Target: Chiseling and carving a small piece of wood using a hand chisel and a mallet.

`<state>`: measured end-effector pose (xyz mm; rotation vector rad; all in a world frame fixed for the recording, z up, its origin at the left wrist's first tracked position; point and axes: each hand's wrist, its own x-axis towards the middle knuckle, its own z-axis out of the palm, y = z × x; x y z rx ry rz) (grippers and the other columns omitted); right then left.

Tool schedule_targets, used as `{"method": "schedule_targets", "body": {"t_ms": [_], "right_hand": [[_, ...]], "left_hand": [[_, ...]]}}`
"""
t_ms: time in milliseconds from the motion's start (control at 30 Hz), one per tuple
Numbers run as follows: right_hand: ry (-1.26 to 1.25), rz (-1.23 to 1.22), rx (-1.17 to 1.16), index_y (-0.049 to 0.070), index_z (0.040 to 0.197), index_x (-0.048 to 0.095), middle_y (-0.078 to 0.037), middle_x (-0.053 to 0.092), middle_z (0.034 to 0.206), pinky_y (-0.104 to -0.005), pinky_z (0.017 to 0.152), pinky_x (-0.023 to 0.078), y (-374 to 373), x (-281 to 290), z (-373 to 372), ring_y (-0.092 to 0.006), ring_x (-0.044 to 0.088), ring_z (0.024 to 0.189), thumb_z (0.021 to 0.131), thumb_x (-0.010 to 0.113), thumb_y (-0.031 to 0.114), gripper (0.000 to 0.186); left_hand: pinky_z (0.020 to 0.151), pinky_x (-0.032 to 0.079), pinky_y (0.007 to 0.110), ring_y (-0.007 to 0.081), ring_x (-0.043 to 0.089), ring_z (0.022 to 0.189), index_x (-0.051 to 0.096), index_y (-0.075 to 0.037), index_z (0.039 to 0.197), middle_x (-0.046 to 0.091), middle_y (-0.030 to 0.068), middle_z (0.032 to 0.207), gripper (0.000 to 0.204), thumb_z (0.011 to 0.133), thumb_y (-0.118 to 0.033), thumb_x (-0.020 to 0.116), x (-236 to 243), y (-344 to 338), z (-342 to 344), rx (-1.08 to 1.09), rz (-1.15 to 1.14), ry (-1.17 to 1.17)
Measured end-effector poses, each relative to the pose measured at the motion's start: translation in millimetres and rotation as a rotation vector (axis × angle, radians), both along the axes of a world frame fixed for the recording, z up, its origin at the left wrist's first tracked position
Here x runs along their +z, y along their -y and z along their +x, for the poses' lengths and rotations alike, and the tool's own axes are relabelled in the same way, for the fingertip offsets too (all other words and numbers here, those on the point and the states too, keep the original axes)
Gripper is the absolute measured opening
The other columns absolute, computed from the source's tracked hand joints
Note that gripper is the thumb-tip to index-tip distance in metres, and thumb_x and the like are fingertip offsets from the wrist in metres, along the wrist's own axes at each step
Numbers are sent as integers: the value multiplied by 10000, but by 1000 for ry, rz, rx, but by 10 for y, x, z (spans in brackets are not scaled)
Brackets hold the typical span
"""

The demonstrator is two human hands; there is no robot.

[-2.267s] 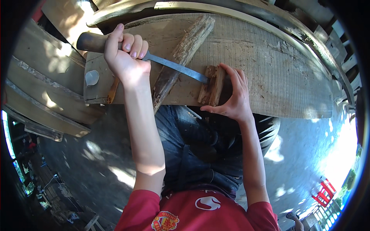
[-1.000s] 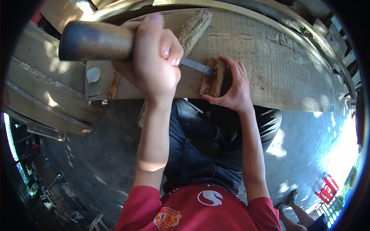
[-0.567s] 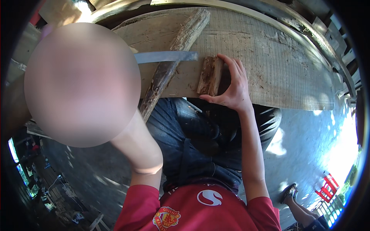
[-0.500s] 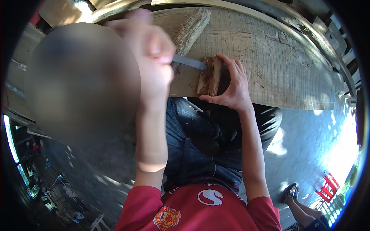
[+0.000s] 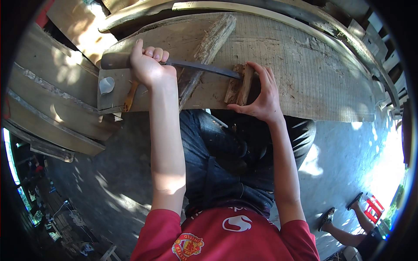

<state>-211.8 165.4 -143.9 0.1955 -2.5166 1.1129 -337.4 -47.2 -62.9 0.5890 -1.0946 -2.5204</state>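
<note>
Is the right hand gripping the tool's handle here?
No, the left hand grips the handle, while the right hand holds the small wood block.

Red shirt [image 5: 265, 241]: printed marks, bottom centre of the frame.
Crest [image 5: 188, 246]: red-and-yellow, lettered border, left of bottom centre.
Emblem [image 5: 237, 223]: white, swirl-shaped, right of bottom centre.
White letters [image 5: 239, 209]: partly seen, just above the emblem.

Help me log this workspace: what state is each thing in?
Left hand, closed around the bladed tool.
Bladed tool, tip at the small wood block.
Right hand, holding the block by its ends.
Small wood block, rough, lying on the plank.
Long wood stick, lying slantwise beneath the tool.
Plank, partly sunlit.
</note>
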Motion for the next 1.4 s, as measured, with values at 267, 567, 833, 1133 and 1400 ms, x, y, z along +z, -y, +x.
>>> {"method": "schedule_targets", "body": {"t_ms": [267,567,833,1133,1400], "right_hand": [[50,11,90,30,1396,441,-169,532,1337,-425,1051,416,-53,52,-8,-327,524,1221,563,875,280,972],[-63,-349,-9,3,1275,547,-175,553,1346,-360,992,435,-194,-155,67,-314,559,1193,704,629,32,578],[-365,-36,-174,62,976,722,-69,715,972,-359,796,532,-227,329,92,-279,644,922,700,723,-39,294],[30,-99,304,52,1034,671,-84,679,1051,-351,856,545,-503,662,-181,-207,654,991,749,568,-137,357],[45,-646,582,29,1230,576,-134,594,1305,-366,1126,398,-392,497,-424,-234,489,1320,749,492,-199,539]], "left_hand": [[420,221,283,104,281,402,427,-168,672,345,-30,509,301,917,-226,591,729,195,333,-165,-226,-565],[435,248,258,92,270,413,374,-148,679,323,-29,541,340,1013,-211,371,890,118,836,-413,-508,-778],[383,252,247,98,304,409,367,-82,823,371,13,568,206,1013,-160,369,750,419,1406,-346,-470,-809],[381,270,244,92,314,415,384,-58,837,382,19,574,137,955,-84,450,636,436,1641,-329,-577,-786],[421,272,246,97,300,437,381,-83,855,368,11,595,168,1009,-151,365,896,174,1502,-606,-584,-850]]}}
